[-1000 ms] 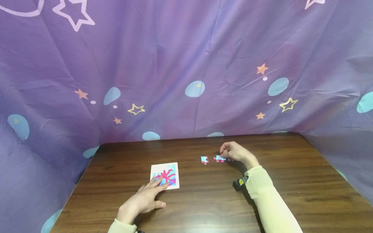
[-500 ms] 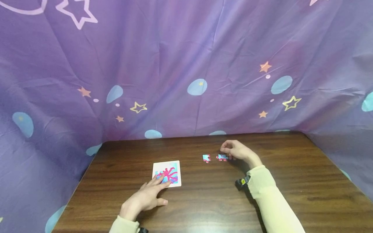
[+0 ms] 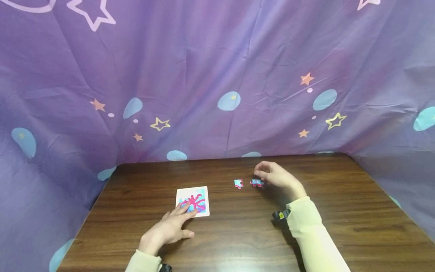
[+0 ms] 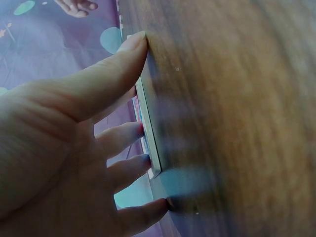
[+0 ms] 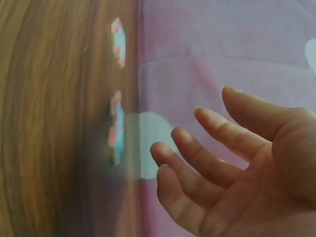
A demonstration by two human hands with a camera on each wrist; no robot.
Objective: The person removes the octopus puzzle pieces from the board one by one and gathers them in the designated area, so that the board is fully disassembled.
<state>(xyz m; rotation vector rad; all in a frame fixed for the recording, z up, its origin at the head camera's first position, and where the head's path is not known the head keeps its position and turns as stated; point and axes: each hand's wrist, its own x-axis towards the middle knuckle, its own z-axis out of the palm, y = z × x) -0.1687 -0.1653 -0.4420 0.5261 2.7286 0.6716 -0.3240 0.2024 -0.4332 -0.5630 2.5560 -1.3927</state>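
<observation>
A square white-framed jigsaw board (image 3: 182,193) lies left of centre, its picture a pink tentacled figure on blue. My left hand (image 3: 165,231) rests with spread fingertips on its near left part; the left wrist view shows the board's edge (image 4: 154,143) beside these fingers, the thumb apart from them. Further back lie two loose blue-and-pink jigsaw pieces, a smaller one (image 3: 238,183) and a wider one (image 3: 256,183). My right hand (image 3: 279,176) hovers just over the wider piece. In the right wrist view its fingers (image 5: 212,168) are loosely bent, with nothing between them.
The brown wooden table (image 3: 244,234) runs back to a purple curtain (image 3: 190,83) with stars and blue ovals. This cloth also hangs along both sides. A dark wrist camera (image 3: 280,215) sits at the right cuff.
My right hand has lifted slightly away from the wider jigsaw piece, which stays on the table. The left hand keeps its place on the board. The head view shifts a little.
</observation>
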